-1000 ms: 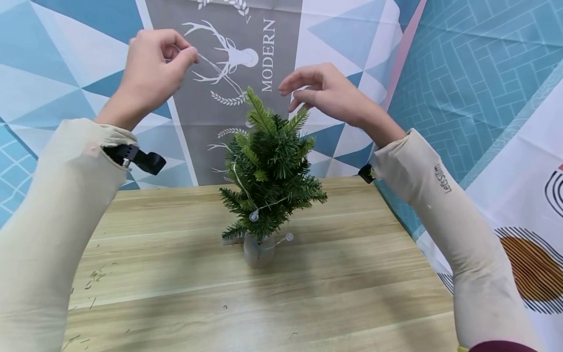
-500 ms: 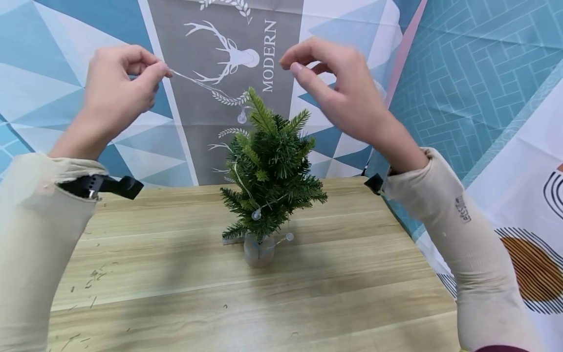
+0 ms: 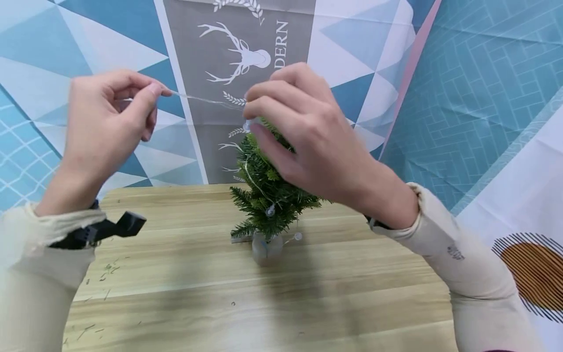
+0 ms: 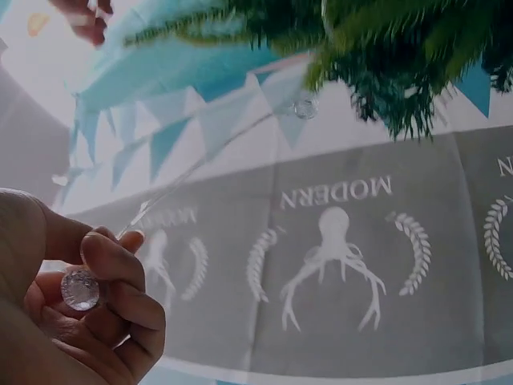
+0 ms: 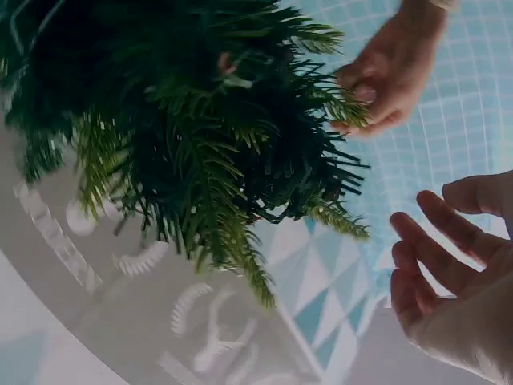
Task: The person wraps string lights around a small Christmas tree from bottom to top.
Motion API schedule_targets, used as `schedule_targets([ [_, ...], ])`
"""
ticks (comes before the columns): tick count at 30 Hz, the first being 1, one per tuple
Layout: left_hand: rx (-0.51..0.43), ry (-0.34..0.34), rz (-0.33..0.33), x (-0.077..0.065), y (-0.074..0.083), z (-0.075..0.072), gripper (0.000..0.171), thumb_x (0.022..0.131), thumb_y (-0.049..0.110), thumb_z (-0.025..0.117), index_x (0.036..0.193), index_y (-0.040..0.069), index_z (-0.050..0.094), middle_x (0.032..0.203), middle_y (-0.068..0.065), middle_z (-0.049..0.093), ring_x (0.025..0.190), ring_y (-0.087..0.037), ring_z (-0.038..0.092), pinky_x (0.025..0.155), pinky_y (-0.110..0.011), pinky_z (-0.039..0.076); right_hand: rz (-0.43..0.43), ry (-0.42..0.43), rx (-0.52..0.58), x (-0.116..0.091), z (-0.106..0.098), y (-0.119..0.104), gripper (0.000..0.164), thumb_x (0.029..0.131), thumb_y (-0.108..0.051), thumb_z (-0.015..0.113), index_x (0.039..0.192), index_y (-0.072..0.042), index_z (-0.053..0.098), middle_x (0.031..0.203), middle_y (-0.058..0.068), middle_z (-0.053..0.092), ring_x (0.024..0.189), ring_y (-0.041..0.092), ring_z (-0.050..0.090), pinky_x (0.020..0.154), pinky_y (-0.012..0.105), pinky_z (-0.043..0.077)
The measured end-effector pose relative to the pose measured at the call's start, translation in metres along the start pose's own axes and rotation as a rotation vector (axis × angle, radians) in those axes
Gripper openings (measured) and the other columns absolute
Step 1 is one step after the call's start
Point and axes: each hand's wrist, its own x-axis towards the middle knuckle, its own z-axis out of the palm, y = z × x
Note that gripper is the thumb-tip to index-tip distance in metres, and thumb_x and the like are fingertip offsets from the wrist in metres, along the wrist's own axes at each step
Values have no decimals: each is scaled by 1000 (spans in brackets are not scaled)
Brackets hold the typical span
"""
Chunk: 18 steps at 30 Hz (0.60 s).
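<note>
A small artificial Christmas tree [image 3: 286,198] stands upright in a pale pot [image 3: 267,252]. A thin string-light wire [image 3: 202,99] stretches from near the treetop to my left hand [image 3: 112,115], which pinches it between thumb and fingers. One clear round bulb [image 4: 80,290] lies against that palm; another bulb [image 4: 304,108] hangs on the wire beside the branches. Lower on the tree sit more wire and a bulb [image 3: 270,210]. My right hand [image 3: 308,132] is before the treetop, partly hiding it. In the right wrist view its fingers [image 5: 437,269] are spread, with nothing between them.
The wooden table [image 3: 184,293] bears scattered dark bits [image 3: 110,269] at the left. One bulb [image 3: 297,236] sticks out beside the pot, and a greyish strip [image 3: 241,239] lies behind it. A patterned cloth [image 3: 189,29] hangs at the back.
My left hand has moved left and down, drawing the wire nearly level. The right hand rose, then moved left and down in front of the treetop. The view has shifted slightly.
</note>
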Motion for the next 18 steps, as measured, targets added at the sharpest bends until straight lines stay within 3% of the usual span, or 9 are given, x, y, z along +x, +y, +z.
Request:
schedule_targets([
  [3,3,3,51,-16,7,4,19,99,14,58,106,5,74,61,-5,59,48,-14,53,45,-19,41,-13,-12,-66,1,6,-21,32,96,-24,56,124,-34,65,126,-18,61,116,15,49,93,45,40],
  [7,-243,-76,19,-34,16,7,20,98,10,62,111,-3,70,73,-19,67,64,-22,62,56,-23,49,5,-99,-40,15,-4,-64,31,95,-15,55,123,-15,69,114,-4,69,101,18,52,82,37,41],
  [10,-415,-138,-34,-47,24,12,24,98,9,63,112,-9,68,93,-26,70,84,-27,66,72,-26,53,-5,-145,-69,22,-7,-88,30,96,-16,57,121,-6,69,106,3,71,94,22,52,79,32,40],
  [12,-413,-171,-33,-55,29,17,25,100,11,60,115,-7,68,106,-25,70,97,-28,67,82,-26,53,-32,-142,-111,21,-1,-96,32,98,-23,58,124,-7,68,108,3,71,96,22,55,80,31,42],
  [16,-299,-210,-13,-70,39,27,29,104,16,52,123,2,68,118,-19,69,111,-29,64,92,-26,52,-90,-89,-219,16,9,-105,33,102,-31,52,124,-10,67,109,3,71,101,22,60,85,31,47],
  [18,-377,-240,-15,-75,39,30,31,106,16,48,127,1,66,124,-20,66,116,-32,62,93,-27,52,-121,-6,-265,16,13,-107,29,102,-29,54,117,-10,69,101,2,71,99,21,63,85,31,48],
])
